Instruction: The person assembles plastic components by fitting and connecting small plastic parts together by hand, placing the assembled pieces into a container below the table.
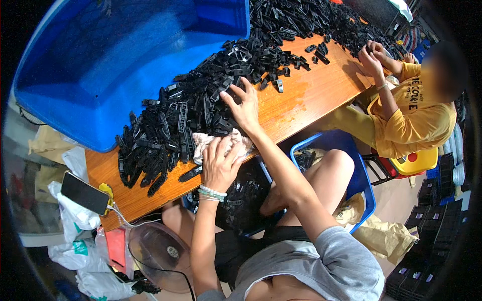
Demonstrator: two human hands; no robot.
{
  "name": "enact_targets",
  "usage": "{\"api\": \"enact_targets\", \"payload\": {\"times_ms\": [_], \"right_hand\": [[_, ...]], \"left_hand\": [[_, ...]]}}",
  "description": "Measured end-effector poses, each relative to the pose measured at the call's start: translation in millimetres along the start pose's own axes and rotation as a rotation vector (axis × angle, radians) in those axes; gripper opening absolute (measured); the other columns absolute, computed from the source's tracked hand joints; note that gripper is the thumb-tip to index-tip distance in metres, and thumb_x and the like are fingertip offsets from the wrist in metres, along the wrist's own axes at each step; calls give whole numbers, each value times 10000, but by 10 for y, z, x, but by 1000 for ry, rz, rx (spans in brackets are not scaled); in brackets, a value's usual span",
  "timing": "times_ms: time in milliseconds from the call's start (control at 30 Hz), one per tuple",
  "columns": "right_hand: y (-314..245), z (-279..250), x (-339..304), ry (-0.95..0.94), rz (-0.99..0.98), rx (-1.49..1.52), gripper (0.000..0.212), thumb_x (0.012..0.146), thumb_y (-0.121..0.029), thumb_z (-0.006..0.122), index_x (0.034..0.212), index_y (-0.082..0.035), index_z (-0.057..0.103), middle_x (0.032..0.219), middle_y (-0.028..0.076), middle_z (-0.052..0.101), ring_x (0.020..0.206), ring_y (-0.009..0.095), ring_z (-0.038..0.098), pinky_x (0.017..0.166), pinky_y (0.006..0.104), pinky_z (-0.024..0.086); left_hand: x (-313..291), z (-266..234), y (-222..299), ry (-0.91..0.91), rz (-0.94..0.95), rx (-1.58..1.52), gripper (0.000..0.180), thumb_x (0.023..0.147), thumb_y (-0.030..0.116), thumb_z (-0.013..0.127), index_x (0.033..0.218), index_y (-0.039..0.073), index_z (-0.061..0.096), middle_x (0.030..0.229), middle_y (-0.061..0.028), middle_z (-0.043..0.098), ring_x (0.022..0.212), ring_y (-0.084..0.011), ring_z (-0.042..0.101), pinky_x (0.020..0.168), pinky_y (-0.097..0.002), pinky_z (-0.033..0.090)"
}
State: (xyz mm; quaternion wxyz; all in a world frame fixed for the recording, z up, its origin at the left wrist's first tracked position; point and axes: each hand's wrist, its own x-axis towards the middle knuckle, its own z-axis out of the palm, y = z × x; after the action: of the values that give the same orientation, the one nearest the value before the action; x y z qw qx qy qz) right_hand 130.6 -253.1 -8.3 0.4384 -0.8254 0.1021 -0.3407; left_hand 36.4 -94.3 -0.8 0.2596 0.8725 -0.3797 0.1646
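Grey shirt shoulder (pixel 331 261) sits closest, both forearms running up from it. Left hand (pixel 220 163) lies on a pale cloth (pixel 211 143) at the near table edge, fingers together, curled over it. Right hand (pixel 244 105) rests on the pile of black plastic parts (pixel 191 113), fingers spread apart; can't tell if it grips any. Parts are small, dark, ribbed strips, heaped mid-table & running to the far end. Single pieces blur together. Wooden table (pixel 301 100) is orange-brown; blue tub (pixel 110 60) behind, phone (pixel 84 193) at left corner, co-worker's hands (pixel 374 57) far right.
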Motion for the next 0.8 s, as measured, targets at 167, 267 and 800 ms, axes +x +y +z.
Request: {"api": "enact_targets", "payload": {"times_ms": [167,267,800], "right_hand": [[31,-134,93,-28,-101,-117,390,866,-428,618,1027,-89,723,1315,158,509,1301,380,344,1079,486,238],[163,-257,287,126,-198,88,307,913,-329,576,857,-74,738,1088,115,644,1185,337,482,1019,442,325],[1230,-757,1629,-120,35,-203,546,833,-625,531,1144,-207,695,1366,108,519,1215,289,523,1058,407,340]], "left_hand": [[16,-48,-34,-3,15,-38,391,774,190,704,1154,122,641,1245,-107,535,1159,-325,467,969,-456,366],[-19,-57,-56,10,5,-16,395,771,180,706,1157,119,643,1245,-110,538,1159,-326,471,962,-454,374],[-9,-55,19,8,-37,-71,351,742,240,746,1062,112,678,1218,-105,548,1134,-333,476,933,-464,368]]}}
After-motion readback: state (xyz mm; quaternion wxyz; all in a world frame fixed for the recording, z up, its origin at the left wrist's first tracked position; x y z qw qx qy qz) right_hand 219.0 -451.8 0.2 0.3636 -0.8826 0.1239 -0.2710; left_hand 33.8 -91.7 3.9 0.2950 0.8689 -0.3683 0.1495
